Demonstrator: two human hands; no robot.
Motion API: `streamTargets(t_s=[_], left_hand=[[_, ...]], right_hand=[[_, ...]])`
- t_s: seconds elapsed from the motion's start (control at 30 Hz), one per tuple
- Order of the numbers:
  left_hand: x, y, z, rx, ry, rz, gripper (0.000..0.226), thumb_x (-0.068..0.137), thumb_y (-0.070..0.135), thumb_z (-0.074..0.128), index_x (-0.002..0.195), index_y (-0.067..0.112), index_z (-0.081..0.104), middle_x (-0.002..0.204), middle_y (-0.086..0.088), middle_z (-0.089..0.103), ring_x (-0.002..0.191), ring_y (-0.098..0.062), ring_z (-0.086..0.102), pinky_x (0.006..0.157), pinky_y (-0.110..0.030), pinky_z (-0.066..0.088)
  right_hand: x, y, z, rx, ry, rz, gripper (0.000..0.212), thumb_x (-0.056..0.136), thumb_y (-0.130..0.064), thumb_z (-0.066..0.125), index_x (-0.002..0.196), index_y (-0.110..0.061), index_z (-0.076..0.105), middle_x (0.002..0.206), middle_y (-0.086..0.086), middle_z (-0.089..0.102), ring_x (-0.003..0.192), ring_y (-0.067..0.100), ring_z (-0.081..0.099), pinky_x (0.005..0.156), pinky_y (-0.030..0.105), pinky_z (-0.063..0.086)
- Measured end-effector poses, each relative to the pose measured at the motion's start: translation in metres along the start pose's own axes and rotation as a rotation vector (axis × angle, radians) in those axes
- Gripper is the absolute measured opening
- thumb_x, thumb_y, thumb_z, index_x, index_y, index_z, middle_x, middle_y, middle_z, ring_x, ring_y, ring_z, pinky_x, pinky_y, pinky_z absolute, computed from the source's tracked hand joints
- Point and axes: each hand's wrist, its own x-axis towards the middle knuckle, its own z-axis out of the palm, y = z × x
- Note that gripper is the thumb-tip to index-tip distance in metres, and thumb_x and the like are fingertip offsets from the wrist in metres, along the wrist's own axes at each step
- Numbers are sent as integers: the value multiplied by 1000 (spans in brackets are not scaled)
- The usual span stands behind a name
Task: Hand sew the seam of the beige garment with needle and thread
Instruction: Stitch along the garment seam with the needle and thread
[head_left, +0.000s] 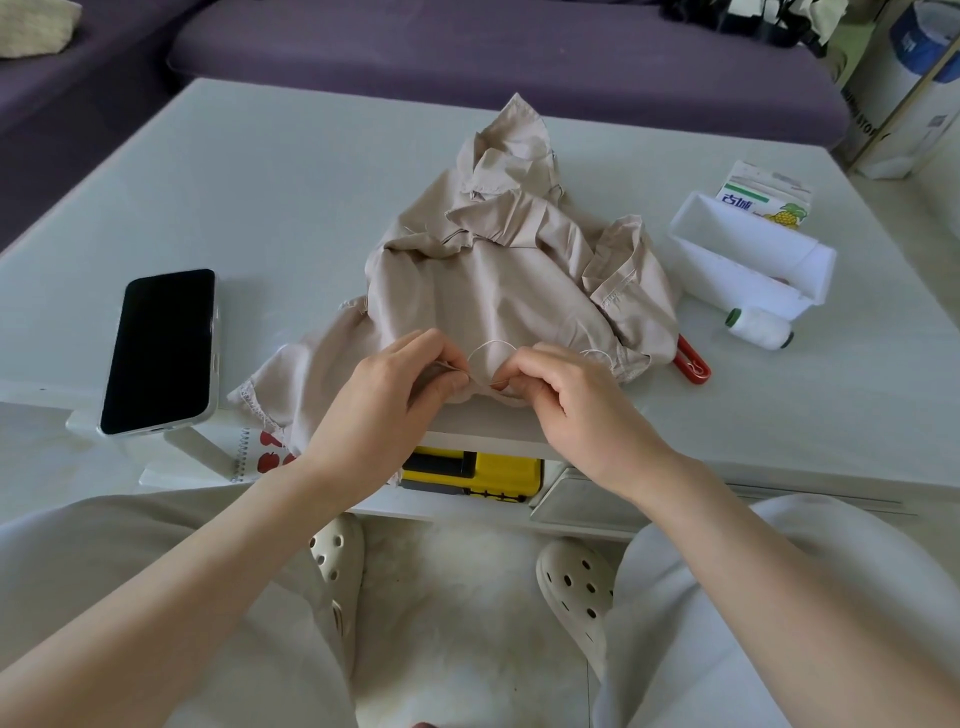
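Under everything, the surface (291, 197): pale and glossy, with a purple sofa (467, 47) beyond its 12 o'clock edge.
Beige garment (483, 291): crumpled in a heap at the middle of the surface, with its 6 o'clock hem reaching the near edge and one corner hanging over it at 7 o'clock.
Phone (161, 353): lies dark screen up at 9 o'clock from the garment, apart from it.
White box (748, 260): open-topped, at 2 o'clock from the garment, with a pineapple carton (763, 200) just behind it at 12 o'clock.
Left hand (379, 410): at the garment's 6 o'clock hem, fingers curled, thumb and fingertips pinching a fold of the cloth.
Right hand (566, 400): close at 3 o'clock of the left hand, fingers curled, thumb and forefinger pinching the thread.
Spool (761, 328): white, on its side near the box, at 5 o'clock from it.
Red tool (693, 364): partly under the garment's 4 o'clock edge, so only its red handle shows.
Thread (491, 345): pale, arching in a loop over the cloth between the hands.
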Motion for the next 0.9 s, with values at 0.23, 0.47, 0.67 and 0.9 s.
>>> streamTargets(t_s=[0.23,0.47,0.67,0.9], left_hand=[[-1,-3,2,60,-60,0,15,90,7,60,82,20,57,79,11,56,75,-9,56,66,-33,48],[-1,-1,5,74,-89,28,10,87,22,53,84,31,53,85,16,55,79,-10,53,66,-33,48],[4,1,2,-16,-76,-71,16,90,10,61,83,24,58,79,12,60,76,-2,56,65,-15,44],[8,1,-3,-59,-191,-145,14,90,10,61,88,22,66,87,-1,67,80,-5,60,72,-13,46]], right_hand=[[1,0,-2,-39,-48,-24,27,90,2,46,90,-13,68,75,-21,44,80,-5,45,73,7,35],[-1,-2,2,-21,-127,-51,28,85,7,45,89,-9,68,80,-9,52,80,8,42,72,20,40],[-1,-6,0,86,-146,89,20,96,0,44,100,-9,62,79,-21,48,80,-3,49,75,10,37],[1,-8,-8,260,-90,221,14,95,-4,52,92,-12,63,77,-9,63,74,1,60,73,12,46]])
